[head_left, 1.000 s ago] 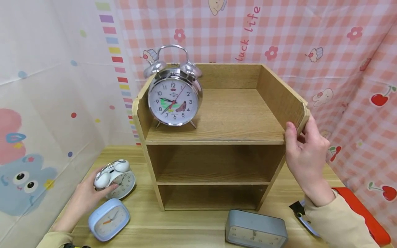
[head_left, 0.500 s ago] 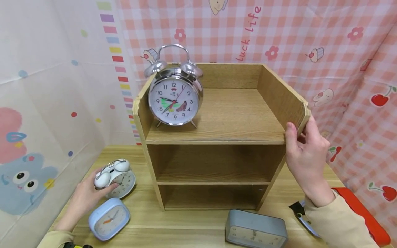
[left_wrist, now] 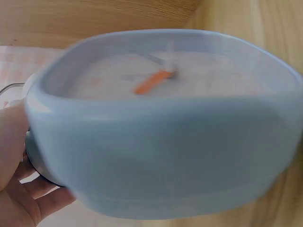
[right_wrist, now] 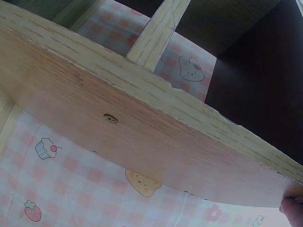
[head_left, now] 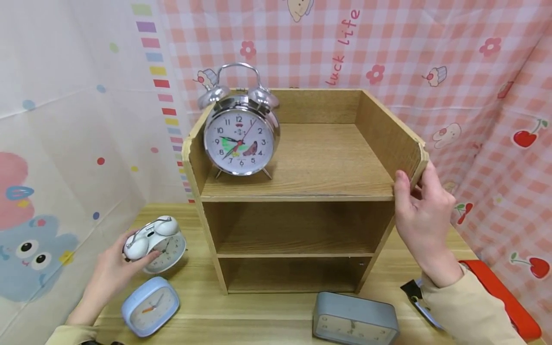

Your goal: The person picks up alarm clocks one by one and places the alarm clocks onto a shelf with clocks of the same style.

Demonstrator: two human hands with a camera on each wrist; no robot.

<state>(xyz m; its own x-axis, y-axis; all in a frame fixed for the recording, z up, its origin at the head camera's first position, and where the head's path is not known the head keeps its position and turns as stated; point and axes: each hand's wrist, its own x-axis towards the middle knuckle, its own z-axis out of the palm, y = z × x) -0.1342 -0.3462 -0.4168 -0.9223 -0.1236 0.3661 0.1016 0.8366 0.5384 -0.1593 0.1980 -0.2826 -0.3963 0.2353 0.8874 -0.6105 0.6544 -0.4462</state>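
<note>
My left hand [head_left: 116,268] grips a white twin-bell alarm clock [head_left: 170,251], its thumb across the dial and its other fingers behind. The clock leans back at the table's left side. Just in front of it stands a light blue alarm clock [head_left: 148,306], which fills most of the left wrist view [left_wrist: 180,156]. With thumb and fingers, my right hand [head_left: 424,218] holds the front edge of the right side panel of a wooden shelf [head_left: 297,197]. A large silver twin-bell alarm clock [head_left: 240,141] stands upright at the left of the shelf's top level.
A grey box-shaped clock [head_left: 355,316] lies in front of the shelf on the wooden table [head_left: 241,316]. Partly behind my right sleeve are a red object [head_left: 496,287] and a black and blue item [head_left: 416,294]. Patterned cloth curtains [head_left: 302,52] surround the table.
My left hand has moved slightly up and to the left with the white alarm clock, which has tilted a little. My right hand keeps its hold on the shelf. The camera has shifted slightly.
</note>
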